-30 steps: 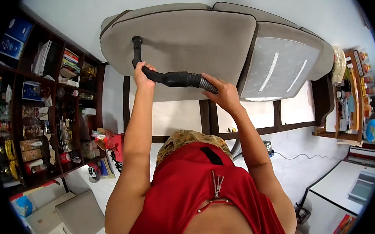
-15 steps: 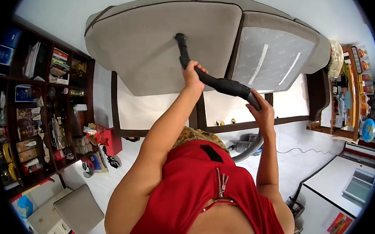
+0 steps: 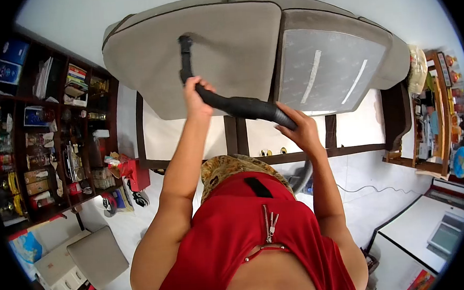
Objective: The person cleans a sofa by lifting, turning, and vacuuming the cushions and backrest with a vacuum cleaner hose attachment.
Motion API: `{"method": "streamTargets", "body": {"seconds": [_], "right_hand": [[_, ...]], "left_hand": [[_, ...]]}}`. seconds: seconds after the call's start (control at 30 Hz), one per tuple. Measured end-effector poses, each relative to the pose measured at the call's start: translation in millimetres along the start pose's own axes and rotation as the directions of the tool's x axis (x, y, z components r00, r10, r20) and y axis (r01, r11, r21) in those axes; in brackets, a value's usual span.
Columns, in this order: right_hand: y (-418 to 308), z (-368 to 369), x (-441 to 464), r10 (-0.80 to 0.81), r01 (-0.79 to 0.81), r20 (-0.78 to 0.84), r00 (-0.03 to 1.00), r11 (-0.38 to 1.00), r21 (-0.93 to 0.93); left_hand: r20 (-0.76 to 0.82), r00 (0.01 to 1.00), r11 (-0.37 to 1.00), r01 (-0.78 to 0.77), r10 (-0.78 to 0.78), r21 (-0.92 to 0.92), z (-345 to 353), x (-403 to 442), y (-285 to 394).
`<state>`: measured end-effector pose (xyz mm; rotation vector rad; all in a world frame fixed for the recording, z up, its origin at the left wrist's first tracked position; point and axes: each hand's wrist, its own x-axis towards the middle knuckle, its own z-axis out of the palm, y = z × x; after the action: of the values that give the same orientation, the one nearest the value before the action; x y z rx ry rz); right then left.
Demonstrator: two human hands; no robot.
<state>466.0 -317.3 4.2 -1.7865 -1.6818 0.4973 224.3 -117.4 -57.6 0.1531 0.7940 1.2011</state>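
My left hand [image 3: 198, 98] is wrapped round the black wand of a vacuum cleaner [image 3: 224, 103], near its bent upper part. The small nozzle [image 3: 185, 41] is against the face of a large grey-brown sofa cushion [image 3: 232, 55]. Farther down, my right hand [image 3: 302, 130] grips the wand where it meets the ribbed hose. The grey hose [image 3: 301, 181] drops behind my right forearm toward the floor. Right of that cushion stands another cushion [image 3: 338, 66], showing a pale grey underside with two white strips.
Below the cushions lies the sofa's cream base with a dark wooden frame [image 3: 237, 137]. A dark shelf unit [image 3: 57, 122] full of goods stands left, beside a red box [image 3: 134, 174]. On the right are a wooden rack [image 3: 437, 113] and a cord [image 3: 376, 188] across the floor.
Both hands and the vacuum wand have moved left, and the nozzle has slid left and slightly up the large cushion. Both hands keep their hold.
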Motion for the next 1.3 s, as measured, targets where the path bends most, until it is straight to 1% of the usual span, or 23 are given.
{"method": "streamTargets", "body": {"seconds": [0.03,0.1,0.13,0.23,0.27,0.3,0.37,0.43,0.5,0.57,0.67,0.77,0.83,0.9,0.97,1.0,1.1,1.17,1.23,1.3], "right_hand": [[1,6,11,-0.012,0.012,0.011,1.0,1.0,0.01],[6,15,27,-0.058,0.059,-0.018,0.998,0.998,0.031],[10,16,31,-0.071,0.071,-0.013,0.997,0.997,0.019],[33,9,26,-0.027,0.021,-0.084,0.996,0.998,-0.063],[39,0,20,-0.034,0.026,-0.128,0.991,0.998,-0.063],[47,-9,12,0.042,-0.05,-0.111,0.993,0.996,-0.067],[62,-26,-6,0.025,-0.036,-0.19,0.981,0.998,-0.055],[70,-44,-25,0.102,-0.129,-0.194,0.976,0.983,-0.13],[77,-57,-44,0.168,-0.198,-0.208,0.964,0.971,-0.132],[84,-69,-62,0.159,-0.2,-0.26,0.952,0.97,-0.138],[80,-84,-85,0.371,-0.396,-0.223,0.902,0.915,-0.077],[78,-91,-100,0.384,-0.394,-0.213,0.899,0.919,-0.008],[84,-91,-110,0.351,-0.35,-0.205,0.914,0.936,0.042],[88,-91,-116,0.318,-0.311,-0.159,0.935,0.948,0.069],[89,-82,-111,0.202,-0.203,-0.127,0.971,0.979,0.005],[83,-76,-103,0.235,-0.232,-0.072,0.969,0.971,0.051],[82,-51,-73,0.102,-0.102,-0.026,0.994,0.995,0.017],[89,-31,-51,0.065,-0.065,0.005,0.998,0.998,0.01],[94,-18,-34,-0.02,0.021,-0.061,0.998,1.0,0.009],[98,-17,-29,0.041,-0.046,-0.063,0.997,0.995,-0.09]], "left_hand": [[-0.017,1.0,1.0,-0.014,0.014,-0.022,-4,6,9],[-0.079,0.996,0.998,-0.038,0.034,-0.043,-1,17,18],[-0.085,0.996,0.999,-0.015,0.011,-0.05,-2,28,17],[-0.061,0.998,0.999,0.005,-0.009,-0.052,6,46,-19],[-0.074,0.997,1.0,0.018,-0.02,-0.024,11,48,-33],[-0.067,0.997,1.0,0.022,-0.022,-0.003,23,39,-48],[-0.05,0.998,0.999,0.037,-0.036,0.013,33,35,-85],[-0.047,0.997,0.997,0.069,-0.067,0.03,44,27,-118],[-0.042,0.992,0.991,0.124,-0.123,0.04,55,17,-146],[-0.047,0.978,0.978,0.205,-0.203,0.029,65,11,-170],[-0.009,0.958,0.958,0.285,-0.285,0.027,74,3,-200],[0.032,0.935,0.935,0.351,-0.353,0.053,76,0,-212],[0.031,0.927,0.926,0.369,-0.373,0.082,82,-9,-209],[0.032,0.923,0.922,0.381,-0.383,0.065,84,-28,-191],[0.08,0.956,0.957,0.275,-0.282,0.091,65,-31,-174],[0.045,0.966,0.964,0.249,-0.254,0.093,55,-32,-162],[-0.037,0.981,0.98,0.19,-0.188,0.05,18,-18,-126],[-0.129,0.984,0.992,0.125,-0.121,0.027,1,-2,-113],[-0.123,0.986,0.993,0.12,-0.116,0.024,-12,21,-111],[-0.093,0.991,0.995,0.102,-0.101,0.003,-15,35,-120]]}}
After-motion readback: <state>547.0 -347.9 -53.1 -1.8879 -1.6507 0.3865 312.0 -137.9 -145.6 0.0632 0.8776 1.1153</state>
